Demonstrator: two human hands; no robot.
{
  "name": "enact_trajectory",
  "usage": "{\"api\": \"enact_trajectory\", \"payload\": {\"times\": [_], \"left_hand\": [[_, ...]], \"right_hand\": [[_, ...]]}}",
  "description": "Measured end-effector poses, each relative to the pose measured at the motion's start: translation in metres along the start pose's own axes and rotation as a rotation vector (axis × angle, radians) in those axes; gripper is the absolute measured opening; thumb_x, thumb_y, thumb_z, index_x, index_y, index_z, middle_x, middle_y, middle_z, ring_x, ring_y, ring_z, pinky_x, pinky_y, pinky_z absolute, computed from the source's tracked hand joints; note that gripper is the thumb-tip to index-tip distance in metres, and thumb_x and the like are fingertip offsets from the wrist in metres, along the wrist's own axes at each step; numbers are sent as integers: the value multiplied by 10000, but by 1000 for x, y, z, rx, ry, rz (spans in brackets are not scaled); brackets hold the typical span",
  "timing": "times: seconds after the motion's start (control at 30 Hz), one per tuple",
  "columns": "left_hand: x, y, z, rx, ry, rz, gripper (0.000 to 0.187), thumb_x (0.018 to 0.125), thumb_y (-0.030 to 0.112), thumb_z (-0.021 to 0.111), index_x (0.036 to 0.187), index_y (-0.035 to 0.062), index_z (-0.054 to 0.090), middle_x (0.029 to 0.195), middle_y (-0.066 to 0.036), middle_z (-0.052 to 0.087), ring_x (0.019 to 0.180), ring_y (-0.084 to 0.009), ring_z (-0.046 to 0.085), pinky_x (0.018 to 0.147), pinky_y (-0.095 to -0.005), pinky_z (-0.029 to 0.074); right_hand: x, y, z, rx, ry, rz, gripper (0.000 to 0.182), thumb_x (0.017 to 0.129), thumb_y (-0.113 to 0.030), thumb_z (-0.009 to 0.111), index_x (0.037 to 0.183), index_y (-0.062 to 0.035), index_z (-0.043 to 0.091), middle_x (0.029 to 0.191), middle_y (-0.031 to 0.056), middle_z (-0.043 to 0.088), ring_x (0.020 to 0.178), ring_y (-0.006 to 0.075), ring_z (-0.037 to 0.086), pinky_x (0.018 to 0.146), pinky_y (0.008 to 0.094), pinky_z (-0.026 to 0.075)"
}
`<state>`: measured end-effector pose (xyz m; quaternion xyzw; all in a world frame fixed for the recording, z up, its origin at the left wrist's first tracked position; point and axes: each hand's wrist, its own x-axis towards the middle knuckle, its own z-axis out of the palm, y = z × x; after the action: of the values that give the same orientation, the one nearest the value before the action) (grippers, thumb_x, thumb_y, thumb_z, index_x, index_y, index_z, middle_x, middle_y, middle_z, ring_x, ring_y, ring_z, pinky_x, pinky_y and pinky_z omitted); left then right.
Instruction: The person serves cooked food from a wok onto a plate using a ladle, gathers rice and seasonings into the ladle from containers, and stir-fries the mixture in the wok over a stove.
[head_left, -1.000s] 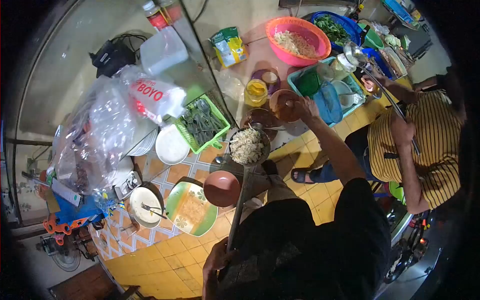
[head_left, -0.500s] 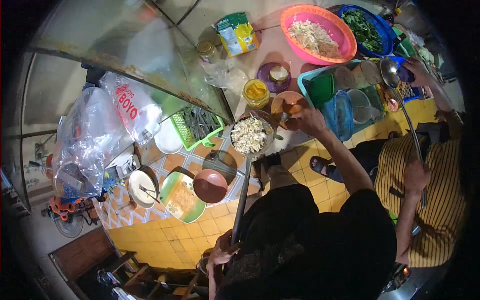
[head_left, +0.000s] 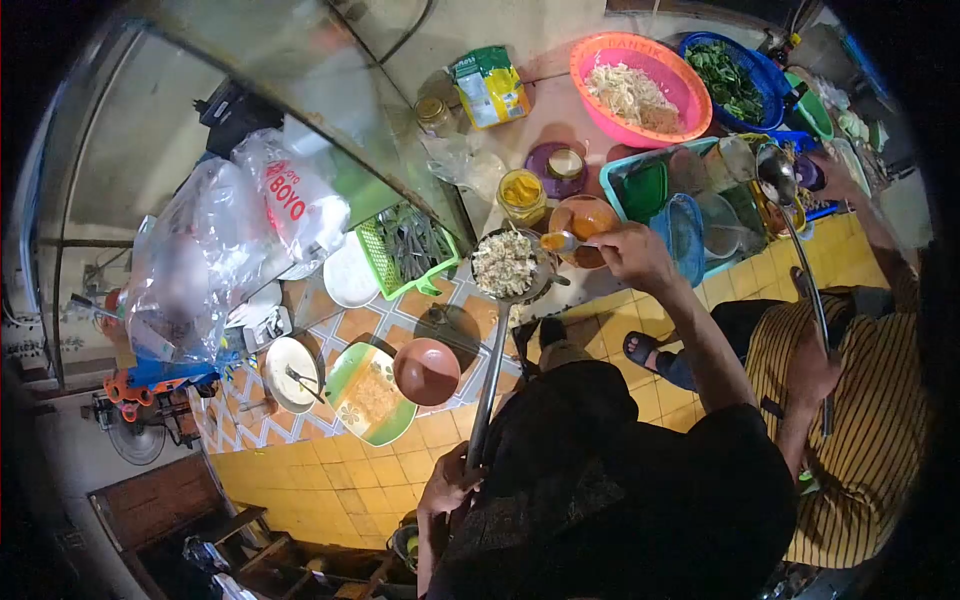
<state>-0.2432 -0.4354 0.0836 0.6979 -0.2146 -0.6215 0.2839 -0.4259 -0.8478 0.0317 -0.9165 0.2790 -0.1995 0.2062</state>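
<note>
Fingers of right hand (head_left: 640, 258) pinch spoon (head_left: 560, 241), orange-tinged load on it. Spoon has shifted from inside small bowl (head_left: 586, 214) to its rim, near long-handled ladle (head_left: 491, 370) of chopped food (head_left: 503, 265); seems ready to tip. Left hand (head_left: 448, 487) clasps ladle handle.

- A red-printed plastic bag (head_left: 290, 200) is touching a clear bag (head_left: 185, 265).
- A green basket (head_left: 374, 262) is holding cutlery (head_left: 408, 240).
- A sandal (head_left: 641, 348) is resting on yellow tiles (head_left: 330, 480).
</note>
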Motion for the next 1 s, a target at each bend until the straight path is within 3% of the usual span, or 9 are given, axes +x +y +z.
{"api": "enact_trajectory", "payload": {"times": [0.1,0.13,0.23,0.4,0.5,0.6,0.7,0.83,1.0], "left_hand": [[2,-5,-2,-67,-37,4,280,831,35,619,1094,-19,541,632,-48,556,512,-122,529,479,-275,426],[7,-15,-3,-5,-38,118,284,833,29,616,1101,-24,539,622,-40,548,488,-122,522,459,-272,423],[0,-11,-2,-71,-43,89,309,825,35,630,1112,-28,534,616,-32,542,493,-117,525,458,-267,423],[7,-49,0,-158,-42,258,332,812,41,644,1115,-37,531,630,-10,529,517,-98,509,474,-253,410],[3,-39,1,-139,-21,305,270,806,37,642,1046,-29,537,652,-7,515,552,-86,494,502,-237,393],[2,-42,-1,-116,-42,334,199,802,16,644,967,-7,534,657,-12,513,554,-89,497,501,-235,385],[7,-48,-1,-221,-62,243,181,798,3,643,938,11,527,644,-10,502,529,-91,492,481,-243,385],[5,-25,3,-150,-90,167,161,802,-15,634,905,28,516,628,-8,486,498,-94,482,458,-246,386],[20,-6,21,24,-90,126,174,796,-12,651,887,49,514,659,6,474,546,-95,479,498,-251,399]], "right_hand": [[2,-37,-11,-157,-169,-17,307,757,-119,589,1048,-141,684,965,113,671,900,315,636,779,421,499],[-2,-35,3,-422,12,-168,353,737,-135,579,1078,-147,668,992,96,659,921,279,640,788,425,500],[-7,-39,7,-544,160,-45,294,747,-149,569,1020,-137,678,952,113,661,903,250,651,768,413,517],[-11,-7,42,-504,-162,480,172,796,-142,520,885,-91,657,883,105,653,817,277,647,706,408,539],[-44,60,108,-625,-31,218,130,795,-163,538,826,-103,650,808,88,631,775,260,647,698,403,533],[-43,16,62,-436,-90,286,184,827,-172,507,893,-63,640,918,134,632,830,337,620,762,439,506],[-77,-8,25,-176,138,292,199,820,-168,540,951,-57,641,936,150,616,855,365,601,772,457,491],[-157,9,6,-170,293,553,162,844,-109,554,971,-46,633,980,148,606,1031,322,568,867,442,480],[-222,62,-14,-258,368,549,251,854,-99,538,1094,-63,601,1082,148,587,1068,337,551,912,443,448]]}}
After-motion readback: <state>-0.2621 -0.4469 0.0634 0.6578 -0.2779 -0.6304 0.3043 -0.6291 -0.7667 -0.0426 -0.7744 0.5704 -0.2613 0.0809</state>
